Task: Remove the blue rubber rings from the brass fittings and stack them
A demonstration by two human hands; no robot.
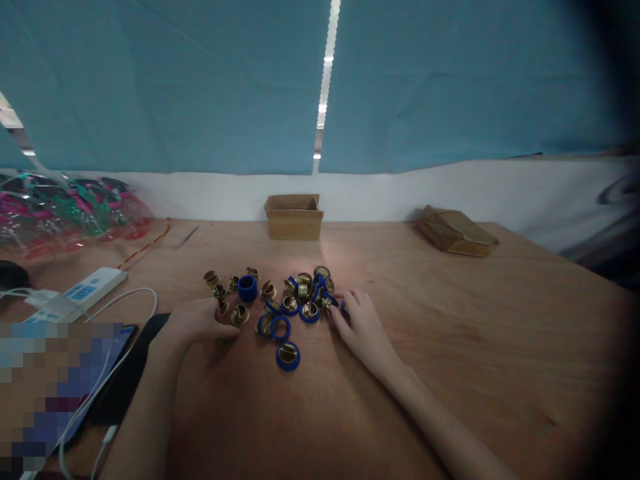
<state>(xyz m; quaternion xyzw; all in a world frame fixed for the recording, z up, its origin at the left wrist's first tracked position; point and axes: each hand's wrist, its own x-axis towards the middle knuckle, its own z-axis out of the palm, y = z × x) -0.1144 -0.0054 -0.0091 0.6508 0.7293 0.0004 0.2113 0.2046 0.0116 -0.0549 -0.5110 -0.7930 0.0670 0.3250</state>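
Several slotted brass plugs and blue rings are heaped on the wooden table. My left hand [197,321] rests at the heap's left side, thumb stretched away from the fingers, beside a loose brass plug [240,315]. Its fingertips are partly hidden behind the hand. On the right, my right hand [364,328] lies with fingers apart against the cluster's edge, touching or nearly touching a blue ring [330,299]. A stack of blue rings [247,288] stands among the brass plugs. Nearer to me are a bare blue ring [281,329] and a brass plug with a blue ring around it [288,356].
An open cardboard box [295,225] stands behind the heap, and a closed brown carton [457,231] lies back right. At left are plastic-wrapped items [75,210], a power strip [83,293], white cables [157,300] and a tablet-like device [107,373].
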